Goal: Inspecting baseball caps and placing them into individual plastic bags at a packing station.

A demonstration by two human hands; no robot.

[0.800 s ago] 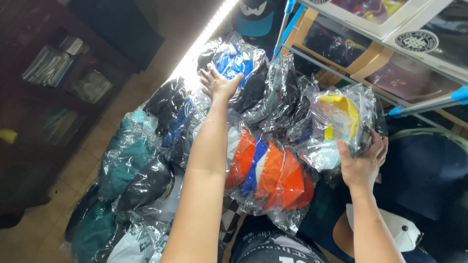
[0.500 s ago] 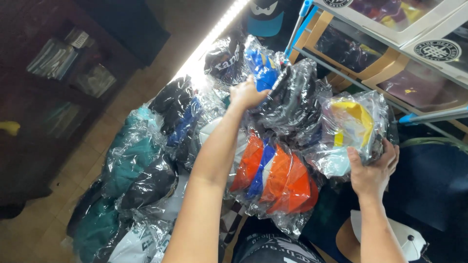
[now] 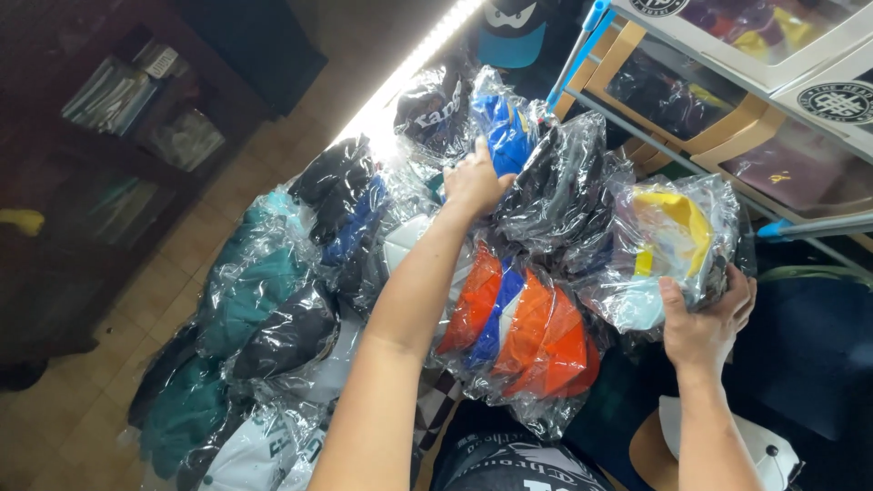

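Head camera view, looking down over a heap of caps, each sealed in a clear crinkled plastic bag, piled across a worktop with a bright light strip running along its far side. The person's left hand (image 3: 473,177) reaches forward into the pile, its grip closed on the bagged blue cap (image 3: 506,135) near the far end, fingers pinching the plastic and the cap's edge beneath it. The right hand (image 3: 705,318) is wrapped around the lower end of a bagged yellow and pale blue cap bundle (image 3: 668,245), thumb on the near face, fingers curled behind, holding it just beside the heap on the right.

Between the two arms lie the bagged orange caps (image 3: 532,332); black and teal bagged caps (image 3: 259,300) spread to the left. A white cap (image 3: 755,450) sits low on the right, below the right wrist.

These bundles look light and soft, with only the brims stiff. The film looks slick and loose, so it may slide over the fabric; a firmer hold seems to be through the plastic onto a brim or folded crown, not the loose bag alone.
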